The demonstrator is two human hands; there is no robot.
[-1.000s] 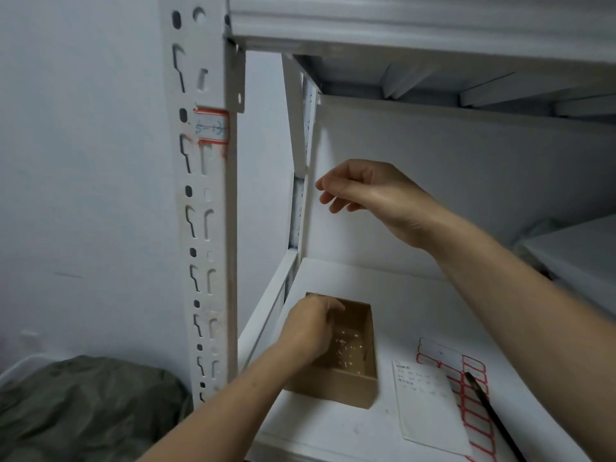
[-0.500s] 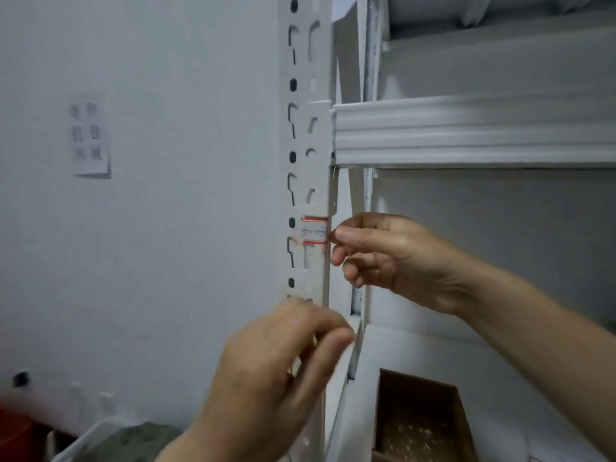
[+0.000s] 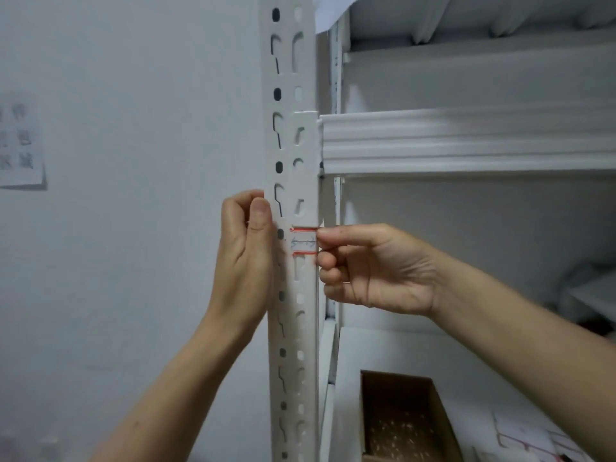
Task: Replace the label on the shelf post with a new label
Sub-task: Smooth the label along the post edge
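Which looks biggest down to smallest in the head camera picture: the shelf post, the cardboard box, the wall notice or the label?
1. shelf post
2. cardboard box, partly cut off by the frame
3. wall notice, also cut off
4. label

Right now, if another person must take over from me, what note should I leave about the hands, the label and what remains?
Hands: the left hand is beside the left edge of the shelf post, fingers curled to the thumb; I cannot tell whether it holds anything. The right hand pinches the right edge of the old label with thumb and forefinger.
Things: the old label sits on the post, just below the shelf beam. The sheet of red-bordered labels lies on the lower shelf, right of the cardboard box.
Done: nothing removed yet.
Left: peel off the old label, then stick on a new one.
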